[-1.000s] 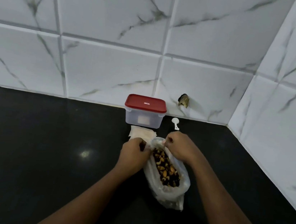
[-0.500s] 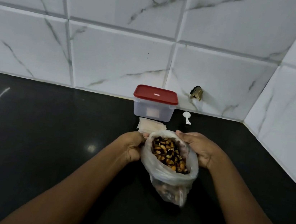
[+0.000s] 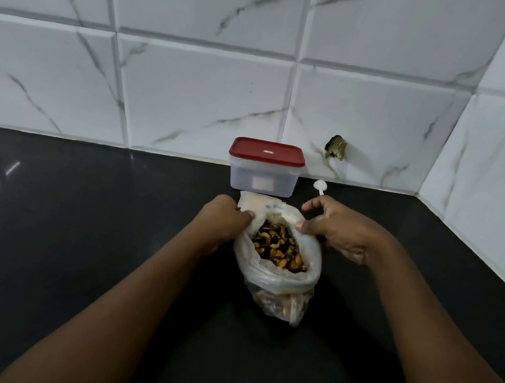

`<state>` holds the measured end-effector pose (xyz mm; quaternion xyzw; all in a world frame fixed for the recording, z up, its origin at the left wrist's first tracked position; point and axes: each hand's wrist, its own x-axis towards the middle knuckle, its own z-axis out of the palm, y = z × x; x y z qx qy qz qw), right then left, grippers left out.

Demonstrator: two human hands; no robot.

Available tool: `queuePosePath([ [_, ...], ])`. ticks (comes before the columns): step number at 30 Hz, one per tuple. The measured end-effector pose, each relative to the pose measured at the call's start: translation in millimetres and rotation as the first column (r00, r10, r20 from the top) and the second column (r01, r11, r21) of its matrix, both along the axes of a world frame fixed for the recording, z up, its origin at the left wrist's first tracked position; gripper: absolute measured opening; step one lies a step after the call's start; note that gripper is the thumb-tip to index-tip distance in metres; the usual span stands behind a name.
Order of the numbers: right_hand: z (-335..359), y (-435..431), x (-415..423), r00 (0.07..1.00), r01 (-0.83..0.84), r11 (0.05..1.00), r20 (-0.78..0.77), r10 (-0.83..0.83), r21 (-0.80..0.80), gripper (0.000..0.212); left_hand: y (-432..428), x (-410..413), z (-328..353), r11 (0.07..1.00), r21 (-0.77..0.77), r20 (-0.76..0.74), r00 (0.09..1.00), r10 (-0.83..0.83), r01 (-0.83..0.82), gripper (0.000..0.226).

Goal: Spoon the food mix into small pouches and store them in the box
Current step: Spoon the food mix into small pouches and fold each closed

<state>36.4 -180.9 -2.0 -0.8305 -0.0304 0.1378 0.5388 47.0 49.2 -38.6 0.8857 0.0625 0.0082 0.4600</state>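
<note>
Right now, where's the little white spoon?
In the head view, the white spoon lies on the black counter by the back wall, just right of the red-lidded box and just beyond the right hand.

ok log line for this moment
bag: open, mix showing | left hand: grips rim | right hand: holds rim | box: lid on | spoon: lying by box
</note>
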Motion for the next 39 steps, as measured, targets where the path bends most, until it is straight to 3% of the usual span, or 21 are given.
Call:
queuePosePath([
  [2, -2.9, 1.3, 1.3, 0.996, -0.011, 0.975, -0.083, 0.03, 0.223, 0.046, -2.9, 1.9, 2.3, 0.946, -0.321, -0.114, 0.993, 0.013, -0.049, 0.016],
  [4, -5.7, 4.0, 2.0, 0.987, 0.014, 0.926, -0.155, 0.049, 0.378, 0.049, -3.5, 3.5, 4.2, 0.791, -0.602, -0.242, 0.969, -0.051, -0.109, 0.021],
  [6, -10.5, 3.8, 4.3, 0.974, 0.069, 0.892, -0.224, 0.037, 0.446, 0.054, -1.8, 3.2, 5.6, 0.649, -0.747, -0.322, 0.933, -0.158, -0.148, 0.026],
  [8, -16.8, 0.2, 8.2, 0.972, 0.085, 0.914, -0.235, 0.011, 0.395, 0.054, -1.3, 4.9, 2.8, 0.637, -0.758, -0.332, 0.923, -0.192, -0.14, 0.026],
  [9, -17.9, -0.3, 9.4, 0.982, 0.062, 0.959, -0.191, -0.008, 0.276, 0.051, -0.4, 5.6, 0.5, 0.73, -0.678, -0.298, 0.94, -0.164, -0.087, 0.022],
  [10, -18.0, -1.1, 8.9, 0.992, 0.015, 0.994, -0.125, -0.001, 0.111, 0.047, -0.1, 5.8, -2.1, 0.871, -0.49, -0.226, 0.967, -0.115, -0.011, 0.016],
  [11, -16.5, -2.5, 7.7, 0.997, -0.043, 0.998, -0.061, 0.04, -0.05, 0.043, 0.2, 4.4, -2.6, 0.984, -0.175, -0.123, 0.991, -0.052, 0.03, 0.011],
  [12, -13.5, -3.8, 6.6, 0.994, -0.107, 0.974, 0.0, 0.109, -0.198, 0.041, 1.6, 3.5, -3.0, 0.99, 0.14, 0.012, 0.999, -0.033, 0.031, 0.009],
  [13, -9.0, -5.2, 4.7, 0.982, -0.143, 0.931, 0.07, 0.176, -0.334, 0.04, 1.9, -1.0, 0.3, 0.944, 0.33, 0.133, 0.989, -0.059, 0.012, 0.011],
  [15, 5.8, -7.9, -4.2, 0.916, -0.054, 0.846, 0.311, 0.253, -0.53, 0.043, 4.9, -11.5, 12.6, 0.941, 0.337, 0.327, 0.934, -0.144, 0.027, 0.017],
  [17, 22.8, -13.4, -19.5, 0.837, -0.056, 0.879, 0.457, 0.3, -0.473, 0.048, 12.0, -24.3, 25.0, 0.94, 0.3, 0.395, 0.877, -0.275, 0.16, 0.033],
  [19, 39.9, -17.3, -42.5, 0.808, -0.286, 0.868, 0.385, 0.447, -0.406, 0.049, 20.3, -42.8, 35.8, 0.842, 0.381, 0.266, 0.827, -0.495, 0.381, 0.05],
  [21, 47.9, -16.9, -62.9, 0.76, -0.473, 0.739, 0.202, 0.618, -0.48, 0.052, 25.3, -62.0, 42.2, 0.664, 0.511, 0.066, 0.745, -0.664, 0.546, 0.055],
  [23, 42.1, -10.7, -71.4, 0.709, -0.418, 0.555, 0.123, 0.694, -0.719, 0.05, 26.5, -75.1, 41.7, 0.535, 0.63, 0.023, 0.675, -0.737, 0.563, 0.044],
  [25, 24.5, -4.7, -73.6, 0.665, -0.24, 0.44, 0.184, 0.724, -0.865, 0.036, 25.6, -83.0, 37.3, 0.522, 0.68, 0.12, 0.624, -0.772, 0.515, 0.033],
  [27, 7.6, -4.8, -78.0, 0.54, -0.06, 0.49, 0.385, 0.748, -0.869, 0.023, 28.8, -87.1, 30.8, 0.55, 0.706, 0.247, 0.572, -0.782, 0.447, 0.021],
  [29, -8.7, -13.5, -80.6, 0.338, 0.152, 0.566, 0.581, 0.74, -0.81, 0.019, 32.1, -91.4, 21.6, 0.579, 0.728, 0.359, 0.516, -0.778, 0.366, 0.013],
  [32, -34.6, -21.8, -84.0, 0.057, 0.353, 0.609, 0.667, 0.743, -0.71, 0.015, 28.3, -98.1, 1.8, 0.607, 0.776, 0.501, 0.416, -0.758, 0.17, 0.01],
  [35, -52.0, -19.3, -82.7, -0.028, 0.419, 0.602, 0.653, 0.757, -0.68, 0.01, 23.8, -98.6, -16.1, 0.601, 0.799, 0.572, 0.356, -0.739, -0.038, 0.012],
  [39, -52.4, -24.7, -81.4, -0.03, 0.322, 0.564, 0.587, 0.809, -0.761, 0.005, 22.0, -104.3, -25.8, 0.582, 0.813, 0.527, 0.401, -0.75, 0.019, 0.015],
])
